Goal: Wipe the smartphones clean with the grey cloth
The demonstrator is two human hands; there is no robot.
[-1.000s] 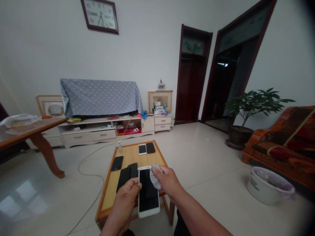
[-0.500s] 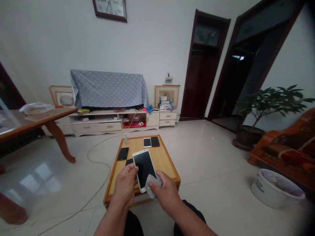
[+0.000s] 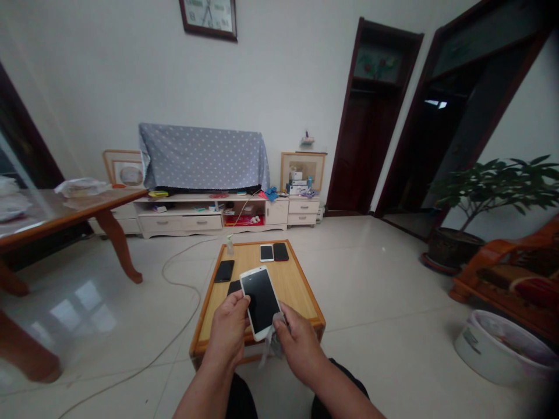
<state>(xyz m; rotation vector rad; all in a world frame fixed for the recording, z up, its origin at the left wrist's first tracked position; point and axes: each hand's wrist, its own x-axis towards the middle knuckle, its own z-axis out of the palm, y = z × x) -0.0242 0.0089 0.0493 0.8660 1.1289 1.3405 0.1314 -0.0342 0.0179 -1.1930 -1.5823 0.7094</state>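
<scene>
A white smartphone [image 3: 261,298] with a dark screen is held tilted above the near part of a low wooden table [image 3: 299,291]. My left hand [image 3: 230,326] grips its left edge, thumb at the front rim. At the lower right corner, my right hand [image 3: 301,343] pinches a crumpled grey cloth [image 3: 273,342] against the phone's edge; part of the cloth hangs below. Behind the held phone lie a black phone [image 3: 224,271], a white phone [image 3: 266,252] and a dark phone [image 3: 280,252]. Another dark phone [image 3: 234,287] is partly hidden by my left hand and the white smartphone.
A small pump bottle [image 3: 230,244] stands at the table's far left corner. A cable [image 3: 174,337] runs over the floor at left. A larger wooden table [image 3: 117,203] is left; a white bucket [image 3: 484,349] and a potted plant [image 3: 454,247] are right.
The cloth has moved off the screen to the phone's lower right edge and is bunched in my right hand. The view has turned slightly left.
</scene>
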